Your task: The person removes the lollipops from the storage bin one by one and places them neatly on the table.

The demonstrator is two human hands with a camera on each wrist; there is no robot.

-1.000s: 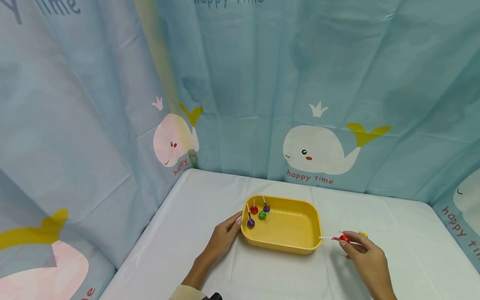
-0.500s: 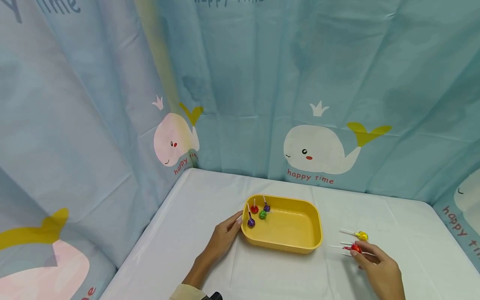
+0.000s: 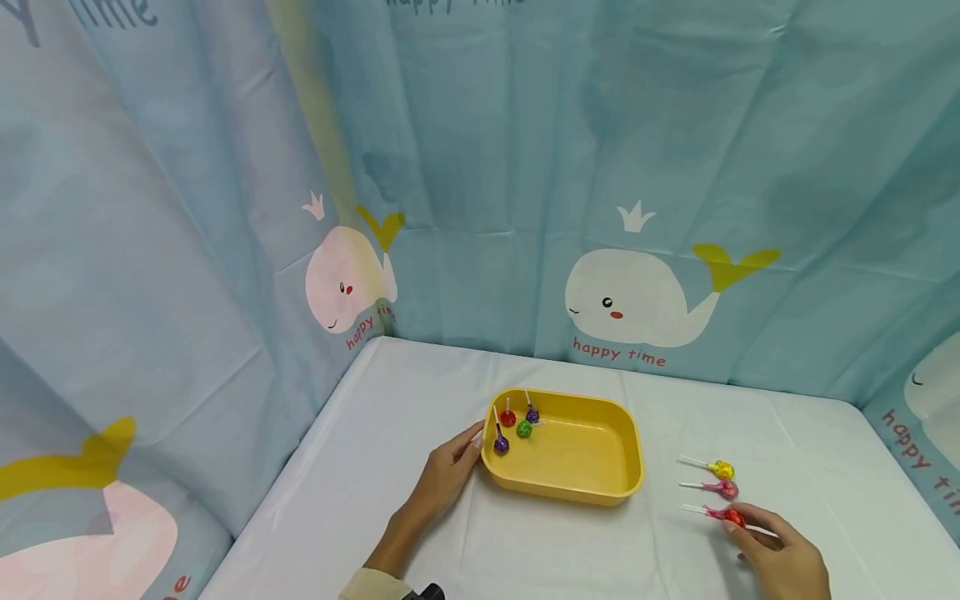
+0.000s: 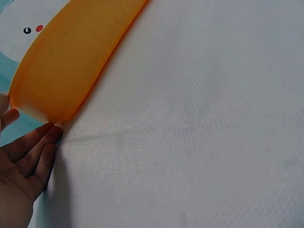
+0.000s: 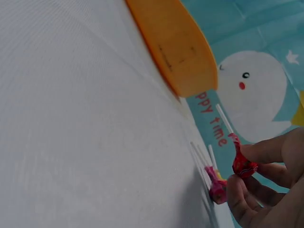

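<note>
A yellow tray lies on the white table. My left hand touches its left end; in the left wrist view, nearly straight fingers rest against the tray wall. Inside, at the left, are a red lollipop, a green lollipop and two purple lollipops. Right of the tray, my right hand pinches another red lollipop by its wrapped head, stick toward the tray. Beyond it lie a pink lollipop and a yellow lollipop. Another stick shows beside the held one; its head is hidden.
White cloth covers the table. Pale blue curtains with printed whales rise behind it and at both sides. A dark object sits by the left sleeve.
My right hand has moved away from the tray, rightward and nearer to me, with the red lollipop. The yellow and pink lollipops have come into full view. My left hand and the tray stay put.
</note>
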